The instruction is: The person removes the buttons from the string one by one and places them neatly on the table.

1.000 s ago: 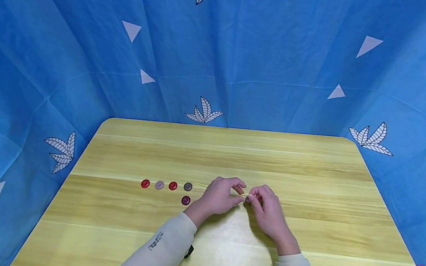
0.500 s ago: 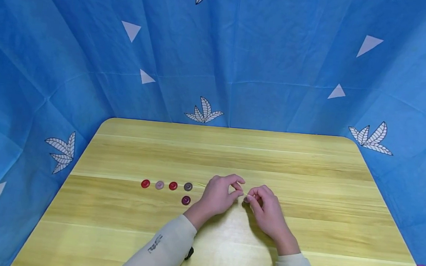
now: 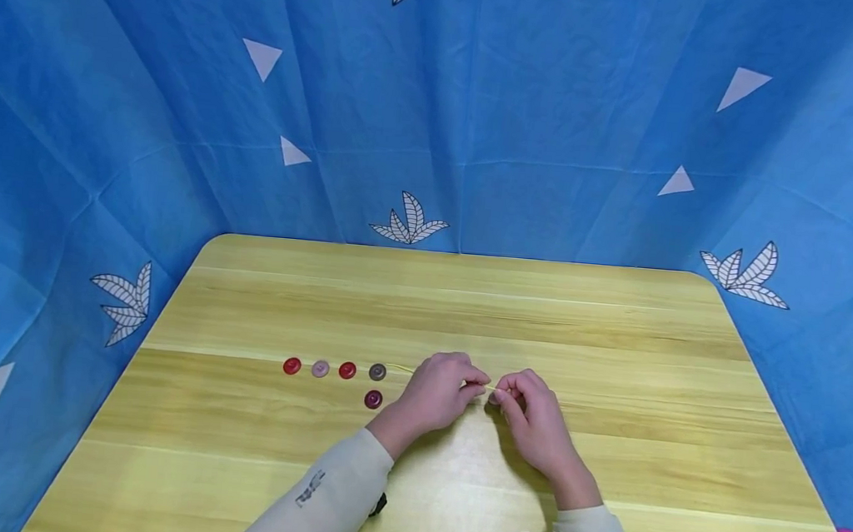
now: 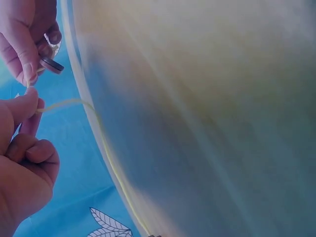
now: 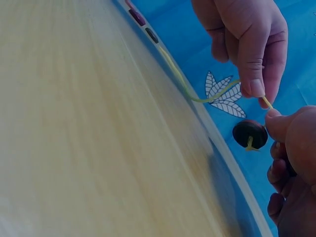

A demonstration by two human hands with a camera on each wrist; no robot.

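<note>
Between finger and thumb, my left hand [image 3: 443, 388] pinches a thin yellow cord [image 5: 267, 102]. Close to its right, my right hand [image 3: 538, 421] pinches the same cord near its end. A dark round button [image 5: 249, 134] hangs by the right fingers in the right wrist view, with a bit of yellow cord showing at its middle. In the head view this button is mostly hidden by the right fingers. From the left hand the cord runs back leftward over the table toward a grey-brown button [image 3: 377, 371].
Left of the grey-brown button, a red button [image 3: 346, 370], a pale mauve button [image 3: 320, 368] and another red button [image 3: 292, 366] lie in a row. A maroon button [image 3: 373, 399] lies just in front. Blue printed cloth [image 3: 543, 116] surrounds the wooden table [image 3: 644, 467].
My left thumb and fingers, spread apart near the cord a second ago, have closed to pinch it. The right hand stays nearly still. The loose buttons on the table have not moved.
</note>
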